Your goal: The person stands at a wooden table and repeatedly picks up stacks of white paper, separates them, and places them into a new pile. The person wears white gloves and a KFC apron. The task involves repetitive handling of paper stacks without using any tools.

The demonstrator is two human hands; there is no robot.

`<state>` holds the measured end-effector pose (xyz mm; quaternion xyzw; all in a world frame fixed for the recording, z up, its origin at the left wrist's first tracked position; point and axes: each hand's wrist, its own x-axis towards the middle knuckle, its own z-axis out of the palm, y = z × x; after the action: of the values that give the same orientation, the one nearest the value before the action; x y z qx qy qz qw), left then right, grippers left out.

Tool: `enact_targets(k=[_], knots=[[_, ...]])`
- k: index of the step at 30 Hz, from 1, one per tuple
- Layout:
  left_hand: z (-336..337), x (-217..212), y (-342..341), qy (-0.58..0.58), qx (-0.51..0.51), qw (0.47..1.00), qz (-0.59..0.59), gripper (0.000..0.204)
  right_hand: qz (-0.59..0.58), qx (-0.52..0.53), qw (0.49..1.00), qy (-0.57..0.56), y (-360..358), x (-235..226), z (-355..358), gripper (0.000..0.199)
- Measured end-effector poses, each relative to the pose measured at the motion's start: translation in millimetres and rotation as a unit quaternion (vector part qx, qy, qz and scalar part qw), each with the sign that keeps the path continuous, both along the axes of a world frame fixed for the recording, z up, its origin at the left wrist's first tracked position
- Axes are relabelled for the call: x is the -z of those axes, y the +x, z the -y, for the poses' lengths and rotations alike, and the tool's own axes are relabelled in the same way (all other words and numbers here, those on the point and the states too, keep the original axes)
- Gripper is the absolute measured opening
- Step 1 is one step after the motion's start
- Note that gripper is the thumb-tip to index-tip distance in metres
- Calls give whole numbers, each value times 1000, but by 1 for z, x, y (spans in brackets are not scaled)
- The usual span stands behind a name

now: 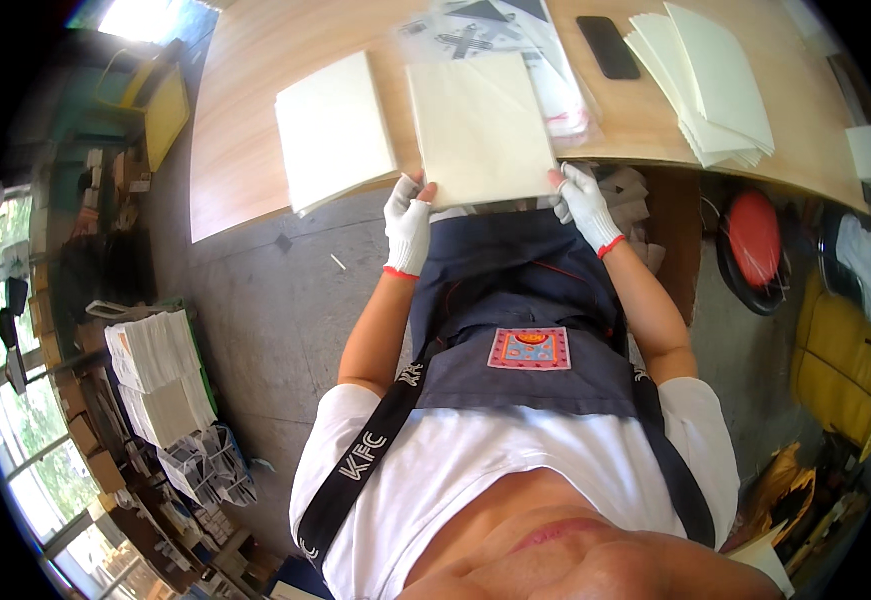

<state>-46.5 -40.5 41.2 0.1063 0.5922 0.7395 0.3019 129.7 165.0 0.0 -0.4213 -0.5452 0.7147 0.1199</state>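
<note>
A cream-coloured stack of paper sheets [480, 130] lies over the table's near edge, gripped at its two near corners. My left hand [408, 222], in a white glove with bare fingertips and a red cuff, closes on the left corner. On the right corner my right hand [582, 205], gloved the same way, pinches the edge with its thumb on top. Just left of the held stack is another pile of cream sheets [335, 133]. Clear plastic bags [565, 90] with dark printing lie behind and partly under the held stack.
The wooden table [240, 120] spans the far side. A dark phone [608, 47] and fanned cream sheets [710, 85] lie on its right. Below the right edge stands a red round stool [753, 240]. Stacked paper [160, 375] stands at the left over the grey floor [285, 300].
</note>
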Motion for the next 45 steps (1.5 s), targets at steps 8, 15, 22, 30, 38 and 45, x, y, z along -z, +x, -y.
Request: enact_targets(k=[8, 15, 22, 30, 38, 45], knots=[[73, -43, -90, -81, -177, 945, -261, 30, -104, -146, 984, 13, -139, -66, 62, 23], [124, 15, -158, -437, -127, 746, -485, 34, 95, -311, 890, 321, -200, -60, 91, 29], [132, 42, -158, -318, -231, 829, -399, 44, -166, -74, 982, 45, -65, -105, 2, 22], [24, -23, -95, -205, -162, 725, -638, 37, -142, 305, 939, -70, 103, -105, -183, 35], [-100, -40, -27, -240, 173, 666, -684, 30, -110, 263, 958, -33, 109, -82, -221, 32], [-149, -59, -13, -499, 269, 510, -647, 33, -235, 308, 914, -120, 126, -63, -228, 18]])
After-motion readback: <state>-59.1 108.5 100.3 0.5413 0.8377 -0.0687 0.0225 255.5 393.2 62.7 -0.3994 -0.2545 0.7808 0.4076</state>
